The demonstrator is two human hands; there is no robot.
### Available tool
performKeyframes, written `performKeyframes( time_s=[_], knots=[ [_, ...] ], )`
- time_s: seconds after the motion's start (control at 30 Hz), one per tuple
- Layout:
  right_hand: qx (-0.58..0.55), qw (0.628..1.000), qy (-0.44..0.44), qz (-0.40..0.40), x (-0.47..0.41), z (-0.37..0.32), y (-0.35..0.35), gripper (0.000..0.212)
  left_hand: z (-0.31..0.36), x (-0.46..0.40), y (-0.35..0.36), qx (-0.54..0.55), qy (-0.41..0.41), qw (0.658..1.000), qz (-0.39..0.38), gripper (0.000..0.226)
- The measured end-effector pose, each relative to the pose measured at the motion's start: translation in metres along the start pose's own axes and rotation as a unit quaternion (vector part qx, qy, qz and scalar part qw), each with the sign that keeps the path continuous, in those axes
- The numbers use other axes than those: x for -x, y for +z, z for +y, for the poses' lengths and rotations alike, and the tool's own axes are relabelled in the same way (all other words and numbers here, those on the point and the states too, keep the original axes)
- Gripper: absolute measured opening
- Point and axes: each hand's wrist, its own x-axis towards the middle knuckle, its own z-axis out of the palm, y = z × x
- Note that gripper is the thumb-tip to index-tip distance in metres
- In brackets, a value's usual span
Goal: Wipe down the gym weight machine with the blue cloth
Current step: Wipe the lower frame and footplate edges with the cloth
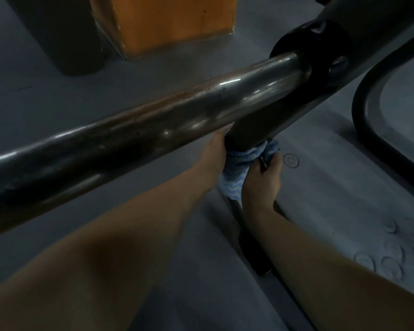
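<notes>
Two hands at work, low on the gym weight machine.

Item, blue cloth (244, 163): we have it wrapped round a dark frame tube (249, 132) where that tube drops toward the floor, below the long steel bar (153, 120) that crosses the view from near left to far right. One end of the cloth hangs down between our wrists.

Item, left hand (215, 151): pressed to the left side of the cloth and tube. Its fingers run up behind the steel bar, so we cannot tell how they lie or whether they close on the cloth.

Item, right hand (264, 177): fingers curled round the right side of the cloth, gripping it against the tube.

Item, surroundings: grey floor mat (344, 187) under the frame; curved dark frame leg (368, 130) to the far right; orange wooden box (172, 22) far behind the bar.

Risks, as we judge them:
- The loose hanging end may drag on the mat and carry grit back onto the tube.
- The bunched cloth may slip round the tube without pressing, leaving its hidden far side unwiped.
- Our forearms pass under the steel bar; a quick lift could knock them on it.
- Light is poor, so we may miss streaks.
</notes>
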Motion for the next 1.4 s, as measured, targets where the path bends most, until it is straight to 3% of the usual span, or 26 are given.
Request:
performKeyframes(
  time_s=[0.13,0.3,0.4,0.5,0.6,0.67,0.77,0.83,0.9,0.97,1.03,1.1,1.2,1.27,1.4],
  knots=[
    [0.189,0.969,-0.081,-0.138,-0.001,0.037,-0.013,0.049,-0.03,-0.009,-0.01,0.044,-0.066,0.997,0.007,0.063],
    [0.444,0.85,-0.097,-0.265,-0.009,0.07,-0.049,0.05,-0.072,-0.006,-0.007,0.096,-0.153,0.983,0.031,0.062],
    [0.479,0.812,-0.162,-0.292,-0.003,0.086,-0.073,0.053,-0.101,0.006,0.003,0.149,-0.209,0.966,0.04,0.069],
    [0.488,0.799,-0.076,-0.342,0.012,0.084,-0.098,0.061,-0.124,0.024,0.018,0.186,-0.283,0.94,0.046,0.075],
    [0.51,0.776,-0.083,-0.363,0.015,0.085,-0.101,0.072,-0.133,0.03,0.026,0.211,-0.323,0.921,0.057,0.075],
    [0.472,0.799,-0.089,-0.361,0.007,0.081,-0.086,0.073,-0.127,0.028,0.026,0.227,-0.306,0.922,0.061,0.075],
    [0.338,0.888,-0.064,-0.306,-0.006,0.062,-0.049,0.067,-0.113,0.024,0.023,0.216,-0.236,0.946,0.04,0.071],
    [0.274,0.922,-0.056,-0.267,-0.01,0.051,-0.033,0.069,-0.102,0.025,0.025,0.198,-0.194,0.96,0.031,0.069],
    [0.28,0.918,-0.04,-0.278,-0.013,0.05,-0.031,0.075,-0.1,0.026,0.033,0.164,-0.178,0.968,0.067,0.068],
    [0.325,0.892,-0.009,-0.313,-0.015,0.055,-0.043,0.081,-0.109,0.039,0.046,0.048,-0.15,0.983,0.095,0.067],
    [0.422,0.844,0.002,-0.331,-0.017,0.065,-0.06,0.079,-0.129,0.057,0.058,-0.032,-0.133,0.989,0.064,0.083],
    [0.484,0.813,-0.006,-0.323,-0.022,0.078,-0.074,0.072,-0.144,0.07,0.064,-0.025,-0.137,0.99,0.016,0.092],
    [0.407,0.867,0.03,-0.285,-0.042,0.076,-0.074,0.038,-0.146,0.071,0.07,-0.012,-0.135,0.991,0.02,0.069],
    [0.369,0.88,0.051,-0.295,-0.066,0.063,-0.061,0.019,-0.136,0.068,0.073,-0.016,-0.115,0.992,0.05,0.062],
    [0.209,0.936,0.037,-0.282,-0.099,0.022,-0.028,0.031,-0.108,0.06,0.072,-0.074,0.003,0.995,0.071,0.061]
  ],
)
